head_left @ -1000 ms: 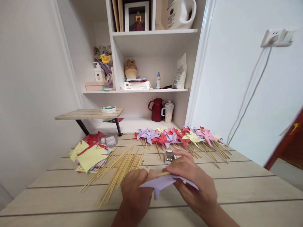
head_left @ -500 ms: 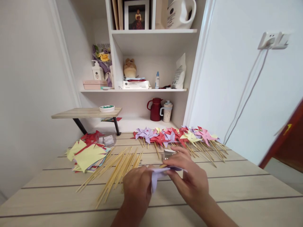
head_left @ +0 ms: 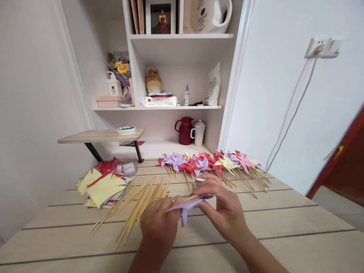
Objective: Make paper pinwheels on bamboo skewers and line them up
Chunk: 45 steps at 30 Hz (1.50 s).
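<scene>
My left hand [head_left: 157, 223] and my right hand [head_left: 224, 210] hold a folded purple paper pinwheel [head_left: 189, 204] between them, just above the wooden table [head_left: 284, 220]. A thin wooden stick [head_left: 190, 198] runs under the paper, and both hands pinch the paper around it. A small metal object [head_left: 200, 181] lies just behind my right hand, mostly hidden by the fingers.
Loose wooden sticks [head_left: 139, 203] lie fanned out to the left of my hands. A stack of yellow and red paper squares [head_left: 104, 185] sits at the far left. Finished pinwheels [head_left: 210, 163] lie in a row at the back. Behind them stand shelves [head_left: 159, 108] and a small riser [head_left: 99, 136].
The hands have turned and flattened the purple paper on the stick and shifted slightly away and left. The camera has drifted right and down a little.
</scene>
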{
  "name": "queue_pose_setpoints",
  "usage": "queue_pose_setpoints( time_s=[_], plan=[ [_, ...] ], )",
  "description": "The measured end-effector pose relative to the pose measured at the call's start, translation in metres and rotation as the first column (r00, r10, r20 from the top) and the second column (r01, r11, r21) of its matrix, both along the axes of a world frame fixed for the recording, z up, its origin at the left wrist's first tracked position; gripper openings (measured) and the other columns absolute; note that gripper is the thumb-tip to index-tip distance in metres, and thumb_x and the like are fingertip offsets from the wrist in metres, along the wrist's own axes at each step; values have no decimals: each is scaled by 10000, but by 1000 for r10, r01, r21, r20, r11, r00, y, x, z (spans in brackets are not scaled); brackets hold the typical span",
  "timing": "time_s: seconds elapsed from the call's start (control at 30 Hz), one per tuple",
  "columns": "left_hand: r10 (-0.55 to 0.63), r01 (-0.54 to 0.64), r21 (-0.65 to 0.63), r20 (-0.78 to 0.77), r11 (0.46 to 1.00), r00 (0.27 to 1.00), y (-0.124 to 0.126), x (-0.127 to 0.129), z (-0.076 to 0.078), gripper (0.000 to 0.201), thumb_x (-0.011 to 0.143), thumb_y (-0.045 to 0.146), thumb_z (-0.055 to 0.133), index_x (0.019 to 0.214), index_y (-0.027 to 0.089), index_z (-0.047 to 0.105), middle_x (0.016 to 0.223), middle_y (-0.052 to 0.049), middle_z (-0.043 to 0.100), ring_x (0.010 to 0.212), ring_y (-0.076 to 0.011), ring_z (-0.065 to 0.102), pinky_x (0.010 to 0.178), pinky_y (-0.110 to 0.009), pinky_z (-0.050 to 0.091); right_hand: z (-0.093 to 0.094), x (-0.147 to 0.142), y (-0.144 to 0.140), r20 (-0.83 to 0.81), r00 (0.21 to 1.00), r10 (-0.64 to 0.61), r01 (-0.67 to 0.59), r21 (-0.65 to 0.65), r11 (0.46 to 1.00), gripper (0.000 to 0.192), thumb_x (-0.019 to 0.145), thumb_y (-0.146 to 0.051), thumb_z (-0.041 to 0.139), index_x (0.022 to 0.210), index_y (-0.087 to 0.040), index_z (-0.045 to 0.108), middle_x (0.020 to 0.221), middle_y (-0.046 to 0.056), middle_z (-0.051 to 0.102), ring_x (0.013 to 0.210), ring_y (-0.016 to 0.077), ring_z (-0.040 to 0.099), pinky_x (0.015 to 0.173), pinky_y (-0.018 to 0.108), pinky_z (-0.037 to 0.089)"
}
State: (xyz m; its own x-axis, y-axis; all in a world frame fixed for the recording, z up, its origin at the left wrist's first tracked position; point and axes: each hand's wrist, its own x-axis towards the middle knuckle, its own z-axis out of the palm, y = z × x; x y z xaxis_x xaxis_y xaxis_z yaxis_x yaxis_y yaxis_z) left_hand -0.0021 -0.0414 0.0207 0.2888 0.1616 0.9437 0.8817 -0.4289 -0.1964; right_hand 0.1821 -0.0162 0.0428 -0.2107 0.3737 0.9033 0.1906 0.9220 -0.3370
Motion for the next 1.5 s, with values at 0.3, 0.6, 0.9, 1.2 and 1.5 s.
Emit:
queue_pose_setpoints(
  time_s=[0.3,0.6,0.9,1.2,1.5],
  plan=[
    [14,-15,-34,-13,999,1000,-5,4,4,252,1005,198,449,839,203,638,518,42,549,462,-131,505,485,-303,300,-4,0,-1,-4,999,-47,47,5,999,147,868,-158,667,979,-252,645,810,-9,694,772,194,647,987,469,430],
    [-27,27,-10,6,1000,1000,-6,5,2,197,1012,232,455,936,186,629,542,35,578,472,-127,515,511,-294,318,-4,0,1,11,999,-45,44,77,996,225,851,-61,617,973,-250,633,813,-20,703,733,172,659,1001,471,415],
    [-120,159,-140,255,977,960,3,9,-12,220,968,171,483,887,205,684,569,21,588,491,-128,505,523,-272,322,-12,0,11,-16,990,-141,139,-72,988,294,896,-212,651,1176,-295,616,945,25,727,905,226,673,974,489,455],
    [65,821,-249,965,514,253,7,28,-13,194,799,370,664,809,184,718,641,-1,595,611,-139,509,565,-222,375,-13,7,26,-346,925,-156,-53,-525,849,382,932,-425,602,1294,-316,541,1097,59,635,1033,233,618,878,407,517],
    [180,915,-143,980,378,79,11,35,-13,357,781,508,656,820,154,682,449,84,384,376,-43,249,417,-192,157,-11,-1,23,-383,924,-7,-247,-611,752,375,937,-500,571,1237,-276,578,974,28,634,831,173,607,784,329,517]
  ],
)
